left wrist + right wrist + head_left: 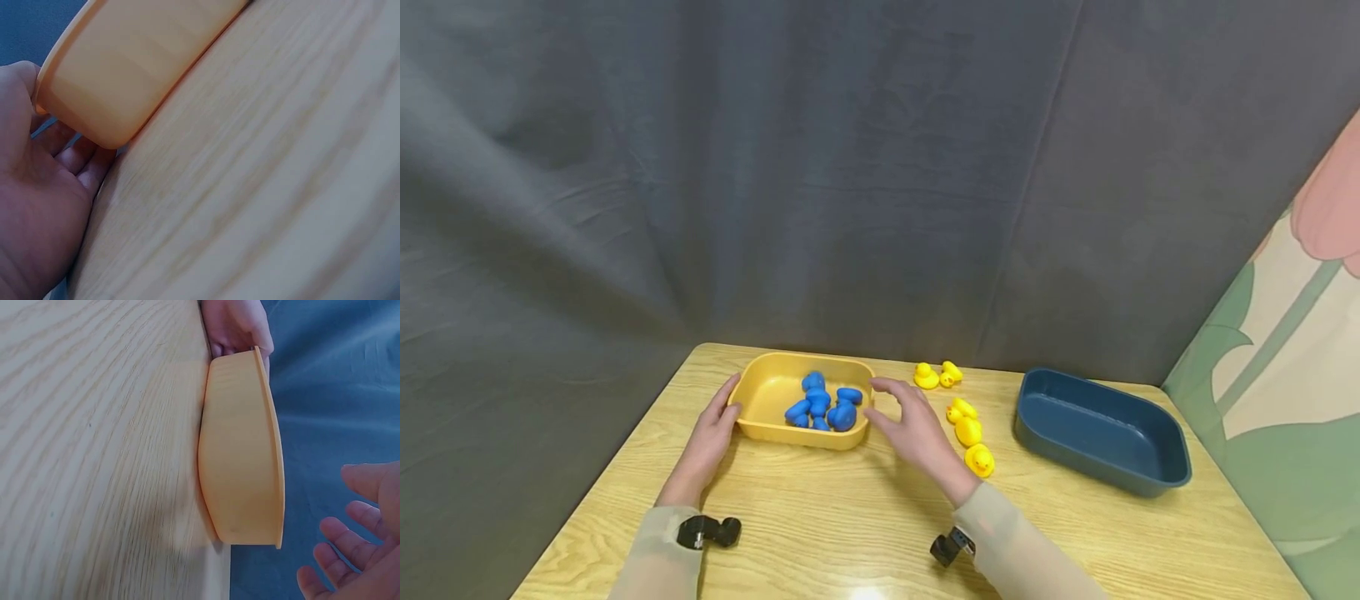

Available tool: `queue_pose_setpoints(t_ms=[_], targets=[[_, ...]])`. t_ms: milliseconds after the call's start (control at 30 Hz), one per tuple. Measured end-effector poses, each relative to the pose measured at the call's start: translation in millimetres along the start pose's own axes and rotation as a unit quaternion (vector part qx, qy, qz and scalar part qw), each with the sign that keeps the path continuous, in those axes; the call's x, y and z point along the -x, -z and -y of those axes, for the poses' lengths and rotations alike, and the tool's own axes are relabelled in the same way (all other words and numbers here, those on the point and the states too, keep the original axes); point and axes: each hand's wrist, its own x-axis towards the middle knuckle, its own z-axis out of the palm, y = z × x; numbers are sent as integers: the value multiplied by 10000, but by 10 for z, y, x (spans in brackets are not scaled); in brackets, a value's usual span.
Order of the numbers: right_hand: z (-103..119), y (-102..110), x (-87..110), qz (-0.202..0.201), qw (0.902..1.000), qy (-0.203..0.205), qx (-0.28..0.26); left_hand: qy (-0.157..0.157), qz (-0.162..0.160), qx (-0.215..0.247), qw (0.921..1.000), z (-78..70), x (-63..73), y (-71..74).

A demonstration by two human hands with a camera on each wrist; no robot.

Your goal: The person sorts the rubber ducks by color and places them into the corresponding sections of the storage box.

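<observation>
An orange-yellow tray (767, 431) stands at the back left of the table, with several small blue toy ducks (818, 403) heaped toward its right end. My left hand (709, 435) grips the tray's left end, thumb over the rim and fingers against the outer wall, as the left wrist view shows too. At the opposite end my right hand (919, 429) has its fingers spread and holds nothing. In the right wrist view, a gap shows between the right hand (362, 544) and the tray (244, 450).
Several yellow rubber ducks (968, 431) lie on the table (820, 517) just right of my right hand, two more near the back edge. Farther right stands a dark blue tray (1101, 475). A grey curtain (850, 183) hangs behind the table.
</observation>
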Motion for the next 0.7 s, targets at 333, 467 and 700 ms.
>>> queue_pose_setpoints(t_ms=[333,467,700], targets=[[-70,207,137,-149,9997,-164,-54,42,38,176,9998,0,9,-11],[-110,288,192,-216,9996,-193,-61,207,92,310,9993,-18,-11,5],[-175,419,284,-375,9989,-276,17,243,103,347,9990,-80,5,5]])
